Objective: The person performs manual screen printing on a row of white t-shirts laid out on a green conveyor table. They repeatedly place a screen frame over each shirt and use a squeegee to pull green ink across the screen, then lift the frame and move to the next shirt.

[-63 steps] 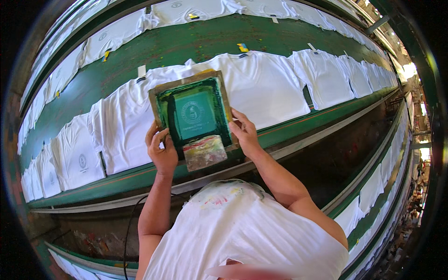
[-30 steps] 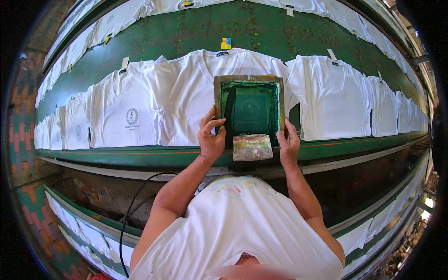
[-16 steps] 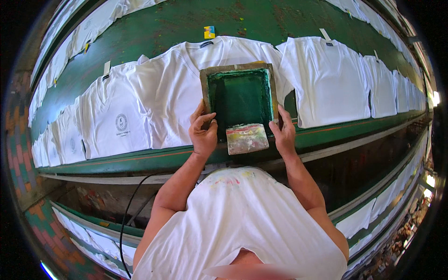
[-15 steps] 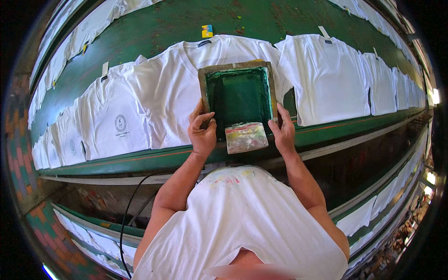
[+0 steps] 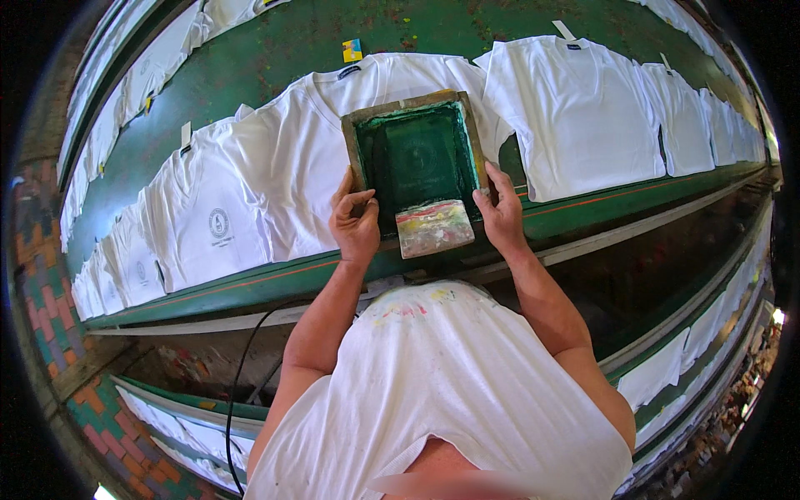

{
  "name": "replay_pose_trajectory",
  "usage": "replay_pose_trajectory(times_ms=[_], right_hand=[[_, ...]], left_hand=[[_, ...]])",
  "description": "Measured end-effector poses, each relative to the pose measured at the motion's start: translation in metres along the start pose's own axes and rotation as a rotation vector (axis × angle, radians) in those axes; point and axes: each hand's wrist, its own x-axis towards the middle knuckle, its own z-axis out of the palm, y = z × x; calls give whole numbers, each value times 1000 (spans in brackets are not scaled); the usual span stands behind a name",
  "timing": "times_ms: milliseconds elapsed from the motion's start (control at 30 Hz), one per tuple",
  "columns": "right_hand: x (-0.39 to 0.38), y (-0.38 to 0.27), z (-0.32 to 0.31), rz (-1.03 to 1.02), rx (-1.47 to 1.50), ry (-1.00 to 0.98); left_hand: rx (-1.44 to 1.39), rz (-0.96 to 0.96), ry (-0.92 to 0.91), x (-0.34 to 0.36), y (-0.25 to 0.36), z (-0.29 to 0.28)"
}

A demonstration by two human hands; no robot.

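Leftward lies patchwork flooring (image 5: 55, 304); left fingers (image 5: 355, 198) and right fingers (image 5: 501, 181) hold a framed screen (image 5: 415, 158) over green tabletop (image 5: 442, 33).

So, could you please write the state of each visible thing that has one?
Frame: held at both sides
Left grip: holding frame's left side
Right grip: holding frame's right side
Slab: paint-smeared, overlapping frame's near edge
Nearest left shirt: spread, printed
Middle shirt: spread, partly hidden
Nearest right shirt: spread, no print visible

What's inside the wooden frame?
Inside the wooden frame: dark green mesh with a faint round emblem, plus a paint-stained slab at the near end. Whatever lies beneath the slab is covered.
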Motion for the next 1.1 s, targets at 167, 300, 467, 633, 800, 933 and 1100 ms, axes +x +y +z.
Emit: replay_pose_trajectory(times_ms=[167, 300, 467, 633, 800, 933, 1100], right_hand=[[10, -20, -8, 242, 285, 18], [1, -53, -20, -201, -82, 35], [-25, -97, -22, -538, -359, -382], [-21, -121, -2, -649, -590, -430], [-8, -129, 8, -597, -627, -453], [8, -128, 15, -571, -692, -518], [50, -129, 3, -412, -608, -715]], left_hand=[[-7, 30, 8, 2, -8, 1], [-7, 11, -23, 4, -17, -4], [118, 65, -5, 5, -19, -2], [57, -10, -8, 5, -2, 1], [591, 403, -251, 62, 26, -25], [955, 488, -585, 130, 60, -24], [1226, 390, -793, 162, 96, -6]])
